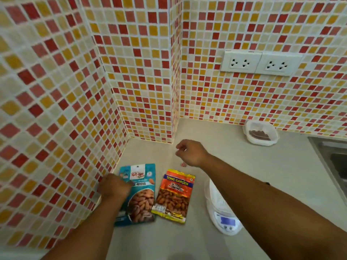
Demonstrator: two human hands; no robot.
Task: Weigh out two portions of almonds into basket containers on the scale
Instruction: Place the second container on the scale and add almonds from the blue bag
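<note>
Two almond bags lie flat on the counter near the tiled corner: a blue almond bag (139,196) and, to its right, an orange salted almond bag (173,196). My left hand (115,186) lies over the blue bag's upper left edge with its fingers closed on it. My right hand (189,152) hovers above the counter beyond the orange bag, fingers curled in, and I see nothing in it. A white scale (226,221) with a lit display stands at the right. On it sits a white basket container (216,196), partly hidden by my right forearm.
A lidded clear tub (260,133) with brown contents stands by the back wall. A metal sink (334,162) edges the counter at the right. A small pink scrap (183,164) lies under my right hand. Two wall sockets (261,63) sit above.
</note>
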